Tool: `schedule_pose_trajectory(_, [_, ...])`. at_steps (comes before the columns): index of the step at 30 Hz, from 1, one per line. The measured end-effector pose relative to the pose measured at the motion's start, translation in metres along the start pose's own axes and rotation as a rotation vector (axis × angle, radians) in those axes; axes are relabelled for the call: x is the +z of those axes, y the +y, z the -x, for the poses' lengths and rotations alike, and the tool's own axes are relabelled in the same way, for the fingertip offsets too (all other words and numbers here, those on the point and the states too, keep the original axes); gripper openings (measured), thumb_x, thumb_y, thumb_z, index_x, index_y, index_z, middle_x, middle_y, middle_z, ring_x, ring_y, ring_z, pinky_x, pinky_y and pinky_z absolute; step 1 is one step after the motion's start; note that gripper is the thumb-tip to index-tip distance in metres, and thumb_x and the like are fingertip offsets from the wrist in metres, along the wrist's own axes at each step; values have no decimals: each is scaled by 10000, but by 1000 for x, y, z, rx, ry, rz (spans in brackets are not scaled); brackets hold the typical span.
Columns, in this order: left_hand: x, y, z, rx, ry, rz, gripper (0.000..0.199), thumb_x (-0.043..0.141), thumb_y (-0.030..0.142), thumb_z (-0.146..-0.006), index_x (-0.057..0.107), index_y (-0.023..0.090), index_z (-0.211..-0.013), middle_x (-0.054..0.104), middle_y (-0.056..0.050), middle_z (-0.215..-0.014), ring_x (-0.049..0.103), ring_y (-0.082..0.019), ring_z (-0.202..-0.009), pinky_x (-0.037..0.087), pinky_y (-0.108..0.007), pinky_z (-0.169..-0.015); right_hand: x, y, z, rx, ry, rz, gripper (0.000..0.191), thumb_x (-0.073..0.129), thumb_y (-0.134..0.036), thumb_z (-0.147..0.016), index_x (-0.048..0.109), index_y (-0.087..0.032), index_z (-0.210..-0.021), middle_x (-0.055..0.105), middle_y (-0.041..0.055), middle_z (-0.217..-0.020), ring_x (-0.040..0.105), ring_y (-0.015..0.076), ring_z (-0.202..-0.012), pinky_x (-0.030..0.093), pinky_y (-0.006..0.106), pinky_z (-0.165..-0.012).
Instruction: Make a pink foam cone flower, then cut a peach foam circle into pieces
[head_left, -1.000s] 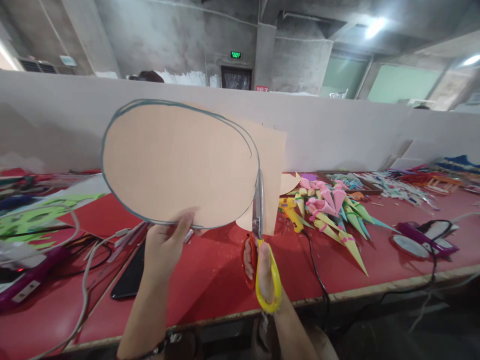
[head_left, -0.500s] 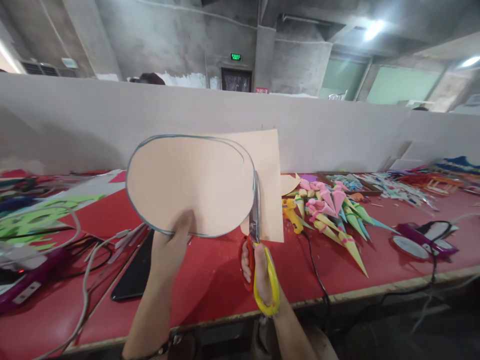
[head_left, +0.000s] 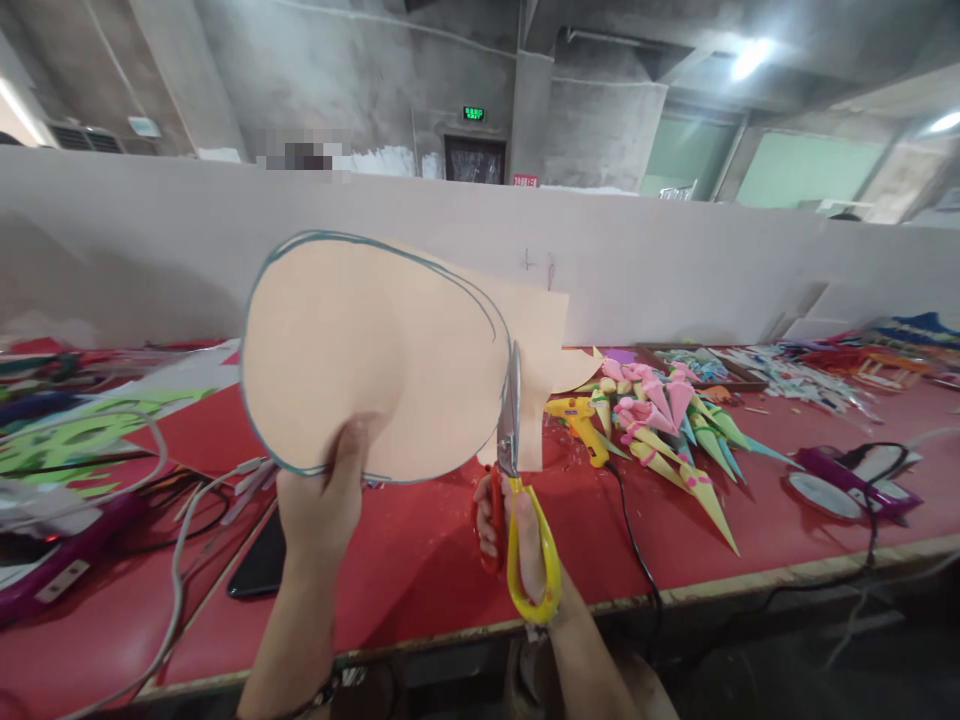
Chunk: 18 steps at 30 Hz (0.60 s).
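Note:
A cream sheet [head_left: 375,350] with a teal oval outline stands raised above the red table. My left hand [head_left: 330,500] pinches its lower edge, thumb on the near face. My right hand [head_left: 517,540] is closed in the handles of scissors [head_left: 508,430], one handle red and one yellow. The scissor blades point upward at the oval's right end, along the drawn line. To the right of the blades, the sheet's straight-edged outer part reaches past the outline.
Right of the scissors lie a yellow glue gun [head_left: 581,425] and pink, yellow and green paper cones [head_left: 667,420]. A black phone [head_left: 259,562] is beside my left forearm. A white partition [head_left: 675,270] stands behind the red table [head_left: 420,570].
The sheet has tilted, its left end rising and its right side dropping. My left hand has shifted slightly left. The scissors have moved only slightly.

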<state>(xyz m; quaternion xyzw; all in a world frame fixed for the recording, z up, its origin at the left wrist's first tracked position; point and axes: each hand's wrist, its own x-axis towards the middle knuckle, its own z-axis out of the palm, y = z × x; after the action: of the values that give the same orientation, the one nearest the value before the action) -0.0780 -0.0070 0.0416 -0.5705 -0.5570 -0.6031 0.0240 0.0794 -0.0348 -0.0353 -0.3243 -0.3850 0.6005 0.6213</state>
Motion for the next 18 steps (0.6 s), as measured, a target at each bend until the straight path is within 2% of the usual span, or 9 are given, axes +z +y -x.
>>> schedule_pose_trajectory(7, [0,1,0,9,-79,85,303,483,366,-757,698,153,-765,704,-30,-721,643,-210,-854,507,-324,-806,1,-3,0,-8,9,-38,528,410,-724,-660,499,-210,-738,377,-43,-577,281,70,-414,269,195,-348])
schedule_pose_trajectory(13, [1,-3,1,16,-53,59,298,486,361,-769,700,158,-808,715,-39,-853,629,-217,-918,466,-349,-885,2,-6,4,-7,2,-21,517,373,-722,-695,435,-214,-626,329,-60,-474,246,72,-385,244,196,-332])
schedule_pose_trajectory(18, [2,-6,0,31,-35,63,304,490,360,-770,701,149,-829,714,-47,-883,632,-208,-909,469,-332,-877,3,-8,5,-21,15,7,504,368,-709,-710,423,-218,-610,314,-62,-461,224,70,-379,228,196,-326])
